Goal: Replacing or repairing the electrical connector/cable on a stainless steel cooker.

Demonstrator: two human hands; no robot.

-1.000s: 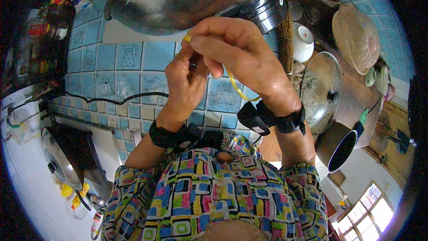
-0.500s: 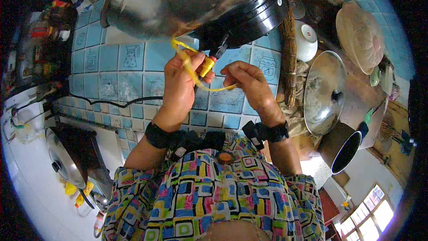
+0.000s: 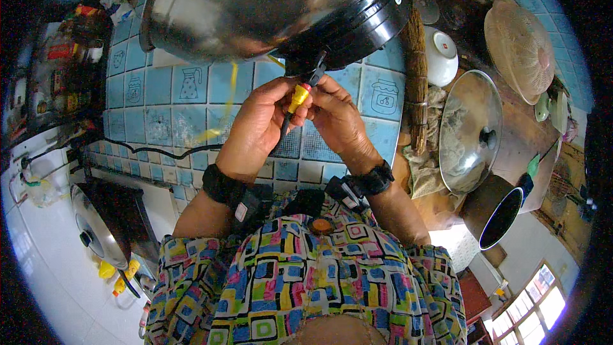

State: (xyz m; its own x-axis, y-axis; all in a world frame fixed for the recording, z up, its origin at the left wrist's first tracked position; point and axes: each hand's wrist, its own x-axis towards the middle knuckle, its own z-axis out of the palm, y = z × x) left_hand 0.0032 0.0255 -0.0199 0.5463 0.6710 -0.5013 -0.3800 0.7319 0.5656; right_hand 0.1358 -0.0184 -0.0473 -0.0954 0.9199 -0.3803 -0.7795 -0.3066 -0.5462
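Yellow tape (image 3: 298, 97) is wound around a black power cable (image 3: 284, 129), just below the dark plug end (image 3: 317, 71). The cable leads up to a black round appliance (image 3: 364, 29) carrying a large shiny metal pan (image 3: 255, 9). My left hand (image 3: 255, 124) is closed around the taped part of the cable, thumb on top. Close against it, my right hand (image 3: 341, 121) has its fingers bent in at the same taped part; some fingertips are hidden behind it. A loose, blurred yellow strip (image 3: 232, 89) trails to the left of my left hand.
A blue tiled counter (image 3: 249, 76) lies beneath my hands. To the right are a straw brush (image 3: 417, 83), a white bowl (image 3: 440, 57), a glass lid (image 3: 471, 131), a mesh basket (image 3: 518, 51) and a dark pot (image 3: 495, 211). Another lid (image 3: 96, 227) stands at lower left.
My right hand has moved left, from holding the stretched strip's end to the taped cable beside my left hand. The yellow strip has swung to the left side.
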